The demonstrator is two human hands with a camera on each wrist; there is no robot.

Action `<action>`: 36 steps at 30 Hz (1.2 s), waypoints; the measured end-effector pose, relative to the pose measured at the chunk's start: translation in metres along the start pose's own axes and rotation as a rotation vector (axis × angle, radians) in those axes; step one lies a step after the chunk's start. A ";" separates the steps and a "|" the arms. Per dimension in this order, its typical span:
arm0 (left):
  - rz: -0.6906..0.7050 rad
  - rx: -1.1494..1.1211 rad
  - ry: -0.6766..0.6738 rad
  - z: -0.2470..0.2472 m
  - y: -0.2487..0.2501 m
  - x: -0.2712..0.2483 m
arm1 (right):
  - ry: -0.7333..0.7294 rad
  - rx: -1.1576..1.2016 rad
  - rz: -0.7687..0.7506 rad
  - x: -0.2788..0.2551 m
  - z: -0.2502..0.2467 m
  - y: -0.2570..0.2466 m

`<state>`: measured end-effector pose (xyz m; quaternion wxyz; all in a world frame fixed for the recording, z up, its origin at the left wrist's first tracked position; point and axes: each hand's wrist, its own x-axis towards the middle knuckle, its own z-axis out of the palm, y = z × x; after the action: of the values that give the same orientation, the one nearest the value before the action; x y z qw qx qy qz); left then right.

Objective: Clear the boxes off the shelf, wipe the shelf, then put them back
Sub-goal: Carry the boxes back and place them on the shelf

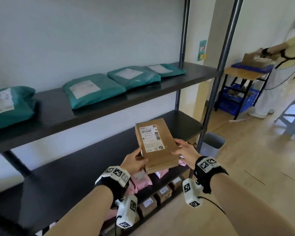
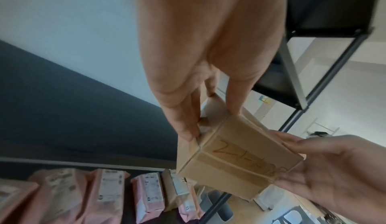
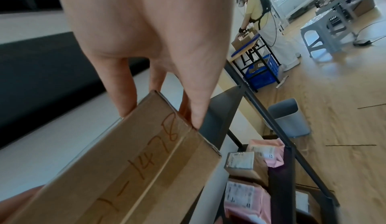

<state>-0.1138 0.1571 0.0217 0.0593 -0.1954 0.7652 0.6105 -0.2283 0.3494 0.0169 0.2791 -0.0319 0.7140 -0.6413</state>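
1. A brown cardboard box (image 1: pixel 156 144) with a white shipping label sits at the head view's lower centre, above the dark middle shelf (image 1: pixel 75 176).
2. The left hand (image 1: pixel 134 160) pinches its near-left corner.
3. The right hand (image 1: pixel 184 150) clasps its right edge.
4. Handwriting on its end is seemingly "8141".
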 end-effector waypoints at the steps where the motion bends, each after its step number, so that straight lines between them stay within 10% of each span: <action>1: -0.026 -0.040 0.008 0.010 0.011 0.022 | -0.004 -0.007 0.002 0.022 -0.015 -0.008; 10: -0.183 -0.212 0.142 0.057 0.065 0.195 | -0.096 -0.061 0.044 0.207 -0.098 -0.060; 18: -0.287 -0.255 0.182 0.078 0.057 0.250 | -0.122 -0.160 0.102 0.281 -0.114 -0.052; 25: -0.273 -0.083 0.194 0.079 0.051 0.267 | -0.098 -0.341 0.054 0.287 -0.116 -0.048; 36: -0.103 0.918 0.289 0.045 0.044 0.147 | -0.035 -1.311 -0.377 0.162 -0.059 -0.047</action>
<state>-0.2713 0.1749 0.0027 0.0627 -0.2695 0.9453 0.1727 -0.4054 0.3291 0.0039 0.0972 -0.3288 0.9325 -0.1134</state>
